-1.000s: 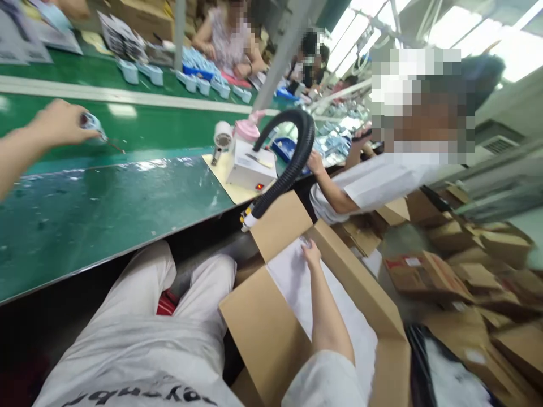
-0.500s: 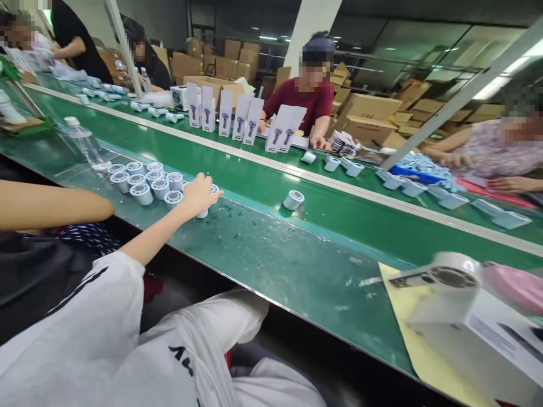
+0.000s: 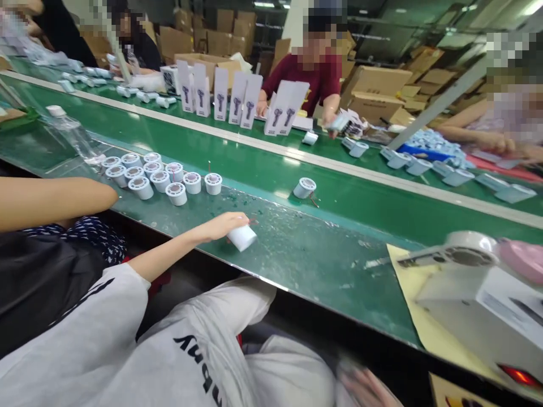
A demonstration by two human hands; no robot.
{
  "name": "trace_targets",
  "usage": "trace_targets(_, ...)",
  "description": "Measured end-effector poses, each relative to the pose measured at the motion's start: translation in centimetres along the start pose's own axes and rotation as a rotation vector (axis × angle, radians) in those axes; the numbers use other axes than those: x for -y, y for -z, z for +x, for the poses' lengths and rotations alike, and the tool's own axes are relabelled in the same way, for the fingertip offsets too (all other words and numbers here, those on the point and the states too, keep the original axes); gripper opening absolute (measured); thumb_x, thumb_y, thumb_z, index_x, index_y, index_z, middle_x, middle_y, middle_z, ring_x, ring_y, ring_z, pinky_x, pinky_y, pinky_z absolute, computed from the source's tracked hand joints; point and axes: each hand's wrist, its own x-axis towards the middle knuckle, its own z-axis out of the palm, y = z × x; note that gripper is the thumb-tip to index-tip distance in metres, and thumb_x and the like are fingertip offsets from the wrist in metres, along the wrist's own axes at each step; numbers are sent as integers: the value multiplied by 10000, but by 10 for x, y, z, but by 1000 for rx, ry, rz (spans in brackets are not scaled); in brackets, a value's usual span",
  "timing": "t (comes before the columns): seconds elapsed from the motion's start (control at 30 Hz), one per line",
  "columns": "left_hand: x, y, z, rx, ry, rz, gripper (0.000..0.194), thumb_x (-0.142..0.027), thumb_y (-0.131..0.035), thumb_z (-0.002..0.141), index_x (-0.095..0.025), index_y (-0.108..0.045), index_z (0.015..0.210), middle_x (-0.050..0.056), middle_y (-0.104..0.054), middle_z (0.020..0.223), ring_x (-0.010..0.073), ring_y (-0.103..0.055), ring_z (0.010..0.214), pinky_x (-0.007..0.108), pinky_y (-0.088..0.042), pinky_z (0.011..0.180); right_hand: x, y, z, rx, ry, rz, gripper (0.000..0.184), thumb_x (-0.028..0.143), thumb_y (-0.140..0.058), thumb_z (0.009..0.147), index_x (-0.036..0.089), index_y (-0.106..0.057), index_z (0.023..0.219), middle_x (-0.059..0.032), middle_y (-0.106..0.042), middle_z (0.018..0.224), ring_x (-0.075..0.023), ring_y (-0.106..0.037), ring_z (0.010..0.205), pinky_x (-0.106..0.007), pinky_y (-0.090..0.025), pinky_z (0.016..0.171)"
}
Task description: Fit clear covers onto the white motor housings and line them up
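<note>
My left hand (image 3: 224, 225) is closed around a white cylindrical fan housing (image 3: 243, 238), tilted on its side above the green metal table edge, with thin red wire at its top. To its left, several similar housings stand upright in a cluster; the nearest is a housing (image 3: 213, 183) with a wire sticking up. My right hand (image 3: 368, 388) is low at the bottom of the view, below the table edge. It is smeared by motion, so its fingers and anything in them cannot be made out.
One fan housing (image 3: 305, 187) with red wire lies on the green conveyor belt (image 3: 254, 164). A clear bottle (image 3: 74, 135) stands at left, beside a neighbour's arm (image 3: 55, 203). At right are a grey-white device (image 3: 470, 299) and yellow sheet (image 3: 401, 277). Co-workers sit opposite, behind upright boxes (image 3: 246, 102).
My left hand has come back from the cluster toward me and to the right, carrying a housing. My right hand has come into view at the bottom. A co-worker opposite has lifted a pale piece.
</note>
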Motion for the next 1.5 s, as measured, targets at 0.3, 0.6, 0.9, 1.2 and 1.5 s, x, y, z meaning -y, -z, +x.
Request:
trace_targets(0.3, -49, -93, -14, 630, -469, -196, 256, -340, -589, 879, -164, -737, 992, 66, -715, 999, 183, -651, 885, 278, -492, 809, 46, -27, 4, -83, 30, -265, 359, 245, -664, 904, 308, -718, 1253, -153, -531, 1457, -366, -617, 1176, -508, -625, 859)
trace_targets(0.6, -40, -119, -13, 425, -719, -243, 610, -551, -900, 669, -232, -760, 1170, 76, -626, 1059, 230, -613, 1001, 356, -502, 930, 50, -10, -16, -144, -260, 405, 266, 366, -653, 928, 222, -693, 708, -98, -695, 1054, -239, -704, 944, -349, -586, 772)
trace_targets(0.9, -33, -125, -18, 646, -687, -391, 713, -401, -914, 691, -246, -680, 1347, 134, -667, 1370, 310, -620, 1280, 442, -474, 1107, 47, -6, -18, -280, -348, 725, 346, 441, -735, 891, 233, -706, 615, -81, -780, 993, -270, -754, 984, -422, -609, 905)
trace_targets(1.2, -39, -119, -35, 700, -417, -590, 719, -362, -883, 722, -228, -635, 1383, 123, -671, 1372, 237, -699, 1082, 330, -570, 881, 47, -7, -37, -115, -109, 394, 319, 282, -811, 848, 293, -737, 1158, -83, -699, 1364, -290, -662, 1280, -473, -557, 1091)
trace_targets(1.5, -42, -111, -40, 712, -575, -565, 752, -284, -888, 728, -288, -620, 1431, 115, -607, 1489, 306, -571, 1372, 428, -506, 1098, 48, -5, -44, -92, -176, 613, 401, 317, -849, 820, 283, -685, 1184, -99, -702, 1341, -281, -664, 1269, -417, -647, 950)
